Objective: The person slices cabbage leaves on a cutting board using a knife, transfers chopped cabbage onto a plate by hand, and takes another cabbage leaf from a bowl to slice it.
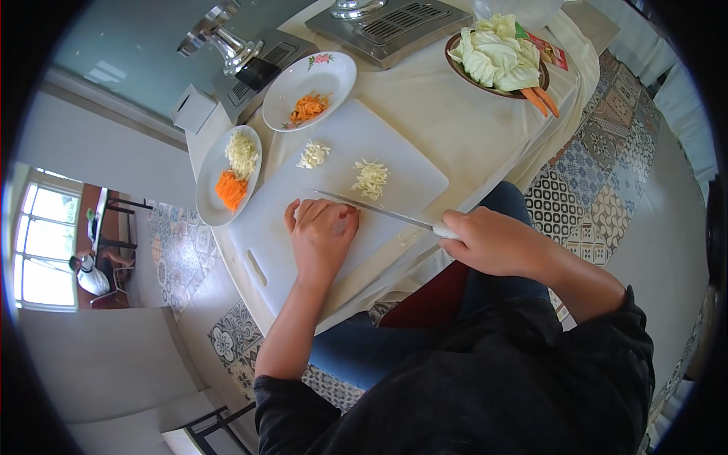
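My right hand (485,239) is wrapped round the pale handle of a kitchen knife (383,211). Its blade points left over the white cutting board (288,201), right by the fingertips of my left hand (322,227). Those left fingers are curled down on the board; whatever lies under them is hidden. Beyond the blade are two small heaps of chopped pale vegetable, one pile (370,180) nearer the knife and a smaller pile (313,155) farther left.
Left of the board, an oval plate (203,199) bears shredded carrot and pale shreds. A floral plate (274,95) holds orange shreds. At the far right stands a brown bowl (464,70) with cabbage leaves and carrots. Portable stoves (394,30) line the back; a person (92,277) sits far left.
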Available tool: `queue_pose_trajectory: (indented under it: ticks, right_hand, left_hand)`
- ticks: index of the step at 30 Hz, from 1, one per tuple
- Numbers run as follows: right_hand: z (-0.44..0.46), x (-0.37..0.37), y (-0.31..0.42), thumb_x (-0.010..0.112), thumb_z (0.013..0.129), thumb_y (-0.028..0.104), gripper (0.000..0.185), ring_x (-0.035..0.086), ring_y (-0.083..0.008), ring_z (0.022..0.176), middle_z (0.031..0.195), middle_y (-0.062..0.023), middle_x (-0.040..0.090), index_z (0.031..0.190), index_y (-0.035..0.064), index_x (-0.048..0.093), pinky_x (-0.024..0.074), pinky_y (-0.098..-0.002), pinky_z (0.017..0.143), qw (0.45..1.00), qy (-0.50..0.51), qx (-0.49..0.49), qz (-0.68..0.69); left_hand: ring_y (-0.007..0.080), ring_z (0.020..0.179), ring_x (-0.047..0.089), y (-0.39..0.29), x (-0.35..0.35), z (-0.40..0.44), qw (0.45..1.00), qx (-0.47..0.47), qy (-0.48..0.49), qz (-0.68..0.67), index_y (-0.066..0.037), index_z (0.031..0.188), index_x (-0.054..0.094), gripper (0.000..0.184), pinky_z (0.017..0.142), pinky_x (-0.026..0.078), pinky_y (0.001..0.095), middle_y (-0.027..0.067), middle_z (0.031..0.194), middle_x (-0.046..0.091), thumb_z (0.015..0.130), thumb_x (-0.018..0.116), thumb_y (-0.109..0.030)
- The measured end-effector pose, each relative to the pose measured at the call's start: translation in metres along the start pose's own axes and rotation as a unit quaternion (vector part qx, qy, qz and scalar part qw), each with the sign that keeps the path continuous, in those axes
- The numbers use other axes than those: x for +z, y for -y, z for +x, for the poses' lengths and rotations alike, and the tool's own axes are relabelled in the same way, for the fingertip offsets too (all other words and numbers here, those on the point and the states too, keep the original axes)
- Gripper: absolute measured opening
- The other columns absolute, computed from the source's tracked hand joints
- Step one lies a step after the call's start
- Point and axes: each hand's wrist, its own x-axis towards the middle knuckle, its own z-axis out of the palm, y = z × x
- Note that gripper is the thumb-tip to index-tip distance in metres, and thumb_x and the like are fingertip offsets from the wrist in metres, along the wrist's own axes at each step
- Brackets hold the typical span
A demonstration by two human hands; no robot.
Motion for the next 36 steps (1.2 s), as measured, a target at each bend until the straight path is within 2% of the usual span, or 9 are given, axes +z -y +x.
queue_pose_trajectory:
  ticks: [3,6,9,12,15,18,27,30,36]
  right_hand:
    - [-0.013,-0.009,0.004,0.062,0.094,0.022,0.022,0.067,-0.043,0.073,0.078,-0.0217,0.068,0.098,0.0008,0.058,0.0527,-0.0523,0.066,0.998,-0.045,0.003,-0.039]
    - [-0.022,-0.007,0.0,0.065,0.092,0.022,0.02,0.068,-0.0395,0.071,0.075,-0.0177,0.068,0.099,0.0049,0.058,0.0518,-0.0509,0.062,0.988,-0.115,0.001,-0.106]
    - [-0.025,-0.002,-0.011,0.068,0.089,0.021,0.021,0.068,-0.0369,0.068,0.072,-0.0149,0.067,0.1,0.0072,0.058,0.0511,-0.0498,0.06,0.975,-0.172,-0.025,-0.142]
    - [-0.029,0.0,-0.012,0.07,0.086,0.019,0.022,0.068,-0.0352,0.068,0.072,-0.0126,0.066,0.101,0.009,0.057,0.0513,-0.048,0.059,0.969,-0.183,-0.03,-0.163]
    - [-0.031,0.0,-0.009,0.071,0.085,0.019,0.024,0.068,-0.0337,0.069,0.074,-0.0108,0.066,0.102,0.0104,0.057,0.0515,-0.0466,0.058,0.969,-0.175,-0.027,-0.174]
    - [-0.031,0.003,-0.01,0.072,0.084,0.019,0.025,0.068,-0.0327,0.07,0.075,-0.0102,0.065,0.102,0.0114,0.057,0.0515,-0.0454,0.057,0.968,-0.176,-0.027,-0.175]
    - [-0.028,0.004,-0.01,0.072,0.084,0.019,0.024,0.068,-0.0337,0.067,0.073,-0.0109,0.065,0.101,0.0115,0.057,0.0516,-0.0451,0.057,0.969,-0.177,-0.027,-0.169]
    - [-0.027,0.004,-0.009,0.072,0.085,0.019,0.023,0.068,-0.0339,0.067,0.072,-0.0115,0.065,0.101,0.0112,0.057,0.0512,-0.0451,0.056,0.969,-0.178,-0.033,-0.17]
    - [-0.034,-0.003,-0.008,0.072,0.087,0.021,0.021,0.068,-0.0359,0.073,0.077,-0.013,0.067,0.1,0.0089,0.06,0.0505,-0.0467,0.062,0.98,-0.173,-0.04,-0.085]
  left_hand:
    - [0.021,0.084,0.064,-0.004,-0.003,0.003,0.999,-0.012,0.024,0.03,-0.012,0.079,0.07,0.012,0.103,0.039,0.0456,-0.0006,0.08,0.068,0.079,0.081,-0.015]
    - [0.0219,0.084,0.064,-0.003,0.001,0.003,1.0,-0.006,-0.004,0.009,-0.012,0.08,0.067,0.011,0.102,0.039,0.0452,0.0002,0.08,0.067,0.079,0.078,-0.014]
    - [0.0236,0.09,0.063,0.006,-0.011,0.006,0.998,-0.025,-0.032,-0.039,-0.012,0.088,0.069,0.012,0.101,0.039,0.0439,0.0023,0.088,0.068,0.078,0.075,-0.01]
    - [0.0278,0.103,0.059,0.0,-0.015,0.01,0.997,0.002,-0.025,-0.072,-0.012,0.096,0.071,0.019,0.102,0.038,0.0445,0.0072,0.109,0.066,0.078,0.072,-0.01]
    - [0.0322,0.115,0.053,-0.005,-0.017,0.008,0.998,0.041,0.005,-0.038,-0.013,0.106,0.072,0.027,0.104,0.035,0.0461,0.0113,0.13,0.057,0.079,0.069,-0.015]
    - [0.0341,0.12,0.05,-0.001,-0.019,0.007,0.998,0.035,0.037,-0.041,-0.013,0.106,0.072,0.028,0.107,0.032,0.0483,0.0132,0.138,0.052,0.08,0.067,-0.019]
    - [0.0351,0.132,0.045,-0.006,-0.023,0.009,0.988,0.047,0.106,-0.103,-0.015,0.118,0.073,0.038,0.117,0.02,0.0591,0.0135,0.147,0.048,0.081,0.064,-0.019]
    - [0.0353,0.131,0.045,-0.006,-0.022,0.007,0.987,0.088,0.113,-0.072,-0.016,0.12,0.072,0.039,0.117,0.021,0.058,0.0137,0.148,0.047,0.082,0.064,-0.02]
    - [0.0338,0.128,0.05,0.009,-0.028,0.013,0.997,-0.007,-0.009,-0.072,-0.012,0.127,0.067,0.047,0.117,0.025,0.0487,0.0116,0.14,0.055,0.08,0.068,-0.013]
